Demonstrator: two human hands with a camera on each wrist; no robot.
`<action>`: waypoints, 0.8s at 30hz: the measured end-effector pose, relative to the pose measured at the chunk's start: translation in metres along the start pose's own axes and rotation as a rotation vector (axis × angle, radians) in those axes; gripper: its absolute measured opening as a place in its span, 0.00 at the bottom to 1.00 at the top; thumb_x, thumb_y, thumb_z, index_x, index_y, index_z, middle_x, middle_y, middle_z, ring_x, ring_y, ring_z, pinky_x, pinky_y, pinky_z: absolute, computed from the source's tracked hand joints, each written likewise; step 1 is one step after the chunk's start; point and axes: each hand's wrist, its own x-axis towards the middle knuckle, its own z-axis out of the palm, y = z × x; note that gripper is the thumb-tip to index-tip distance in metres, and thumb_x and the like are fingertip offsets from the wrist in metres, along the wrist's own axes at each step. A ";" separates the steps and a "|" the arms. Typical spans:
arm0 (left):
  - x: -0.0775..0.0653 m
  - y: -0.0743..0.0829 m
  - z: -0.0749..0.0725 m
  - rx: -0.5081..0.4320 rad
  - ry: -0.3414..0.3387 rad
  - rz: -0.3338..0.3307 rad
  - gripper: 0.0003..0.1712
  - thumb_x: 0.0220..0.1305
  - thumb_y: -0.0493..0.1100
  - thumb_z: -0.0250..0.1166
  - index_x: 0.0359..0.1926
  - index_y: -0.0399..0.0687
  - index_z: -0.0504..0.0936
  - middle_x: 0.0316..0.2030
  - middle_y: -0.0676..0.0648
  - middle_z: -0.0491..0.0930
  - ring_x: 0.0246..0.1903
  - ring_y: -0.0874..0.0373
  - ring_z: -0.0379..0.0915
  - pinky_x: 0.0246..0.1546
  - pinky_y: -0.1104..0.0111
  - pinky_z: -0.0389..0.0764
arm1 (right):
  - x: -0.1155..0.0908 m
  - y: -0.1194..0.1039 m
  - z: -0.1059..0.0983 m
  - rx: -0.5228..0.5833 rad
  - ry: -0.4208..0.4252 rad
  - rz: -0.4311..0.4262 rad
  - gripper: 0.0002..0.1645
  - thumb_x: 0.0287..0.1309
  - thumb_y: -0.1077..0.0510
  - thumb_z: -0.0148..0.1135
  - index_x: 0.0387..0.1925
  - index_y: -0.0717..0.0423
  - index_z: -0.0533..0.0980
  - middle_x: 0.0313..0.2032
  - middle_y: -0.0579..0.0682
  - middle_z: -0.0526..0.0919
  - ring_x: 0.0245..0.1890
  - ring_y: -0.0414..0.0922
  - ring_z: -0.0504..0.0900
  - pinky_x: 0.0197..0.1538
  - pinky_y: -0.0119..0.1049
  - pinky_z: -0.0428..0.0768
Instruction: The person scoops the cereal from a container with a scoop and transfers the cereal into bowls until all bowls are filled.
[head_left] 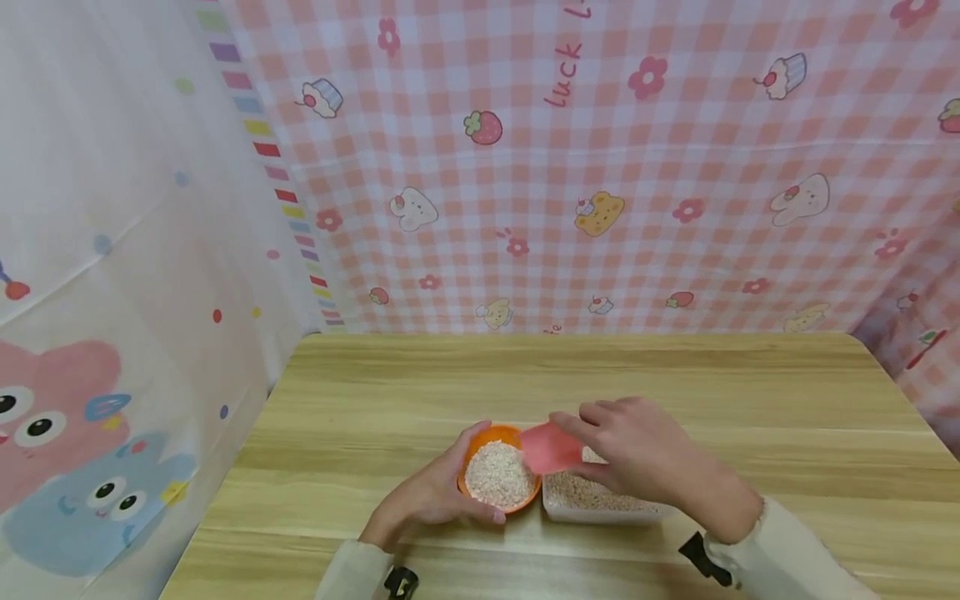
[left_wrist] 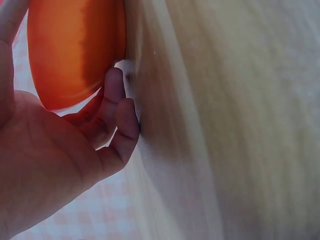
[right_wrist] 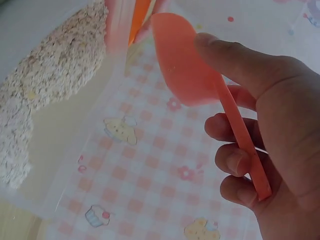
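Observation:
An orange bowl [head_left: 487, 436] [left_wrist: 75, 50] heaped with pale oat flakes [head_left: 498, 475] stands on the table. My left hand [head_left: 438, 492] [left_wrist: 55, 155] holds its left side, thumb at the near side and fingers round the far side. In my right hand [head_left: 645, 454] [right_wrist: 285, 135] is a pink scoop [head_left: 551, 450] [right_wrist: 185, 65]. Its handle lies across the curled fingers, and the thumb presses near its head. The scoop is tipped toward the bowl, its lip overlapping the right rim in the head view.
Right beside the bowl sits a clear plastic container [head_left: 600, 514] with more flakes [right_wrist: 65, 60], partly hidden under my right hand. The wood-grain table [head_left: 360, 400] extends to a pink checked cloth [head_left: 525, 183] at the back; a white patterned cloth [head_left: 150, 250] hangs at the left.

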 end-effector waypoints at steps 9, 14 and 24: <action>0.000 0.000 0.000 0.026 0.011 0.005 0.69 0.43 0.52 0.83 0.78 0.57 0.45 0.70 0.49 0.62 0.67 0.50 0.61 0.70 0.46 0.56 | -0.026 0.013 -0.010 0.076 0.050 0.106 0.32 0.48 0.41 0.75 0.52 0.52 0.81 0.23 0.39 0.73 0.19 0.31 0.59 0.24 0.25 0.63; -0.001 0.000 0.000 0.043 0.019 0.008 0.70 0.43 0.53 0.83 0.78 0.57 0.45 0.71 0.47 0.61 0.68 0.48 0.60 0.70 0.45 0.56 | -0.039 0.019 -0.014 0.095 0.099 0.159 0.34 0.63 0.29 0.54 0.53 0.51 0.81 0.23 0.36 0.72 0.19 0.28 0.57 0.23 0.23 0.59; -0.003 0.003 -0.001 0.067 0.026 0.015 0.70 0.43 0.54 0.82 0.78 0.55 0.45 0.74 0.47 0.57 0.70 0.47 0.56 0.70 0.44 0.55 | -0.065 0.025 -0.013 0.084 0.056 0.237 0.35 0.45 0.43 0.78 0.55 0.51 0.79 0.31 0.41 0.82 0.21 0.32 0.72 0.23 0.30 0.70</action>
